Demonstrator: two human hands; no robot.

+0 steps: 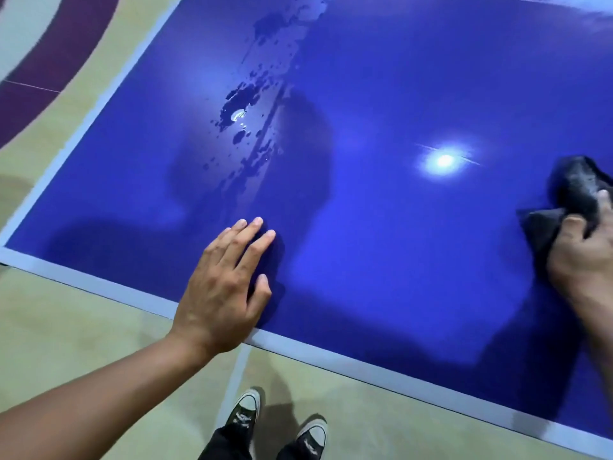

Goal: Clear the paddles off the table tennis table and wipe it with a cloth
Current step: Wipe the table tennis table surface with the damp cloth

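The blue table tennis table (381, 244) with a pale border fills most of the view. A streak of water drops (252, 127) runs down its left-middle part. My left hand (225, 287) rests flat on the table near the front edge, fingers straight. At the right edge of the view my right hand (583, 257) grips a dark cloth (570, 200) that lies bunched on the table surface. No paddles are in view.
The table's front edge (331, 356) runs diagonally from left to lower right, its left edge (99, 94) up toward the top. Beige floor with purple markings (43, 61) lies beyond. My two black-and-white shoes (278, 423) stand close to the front edge.
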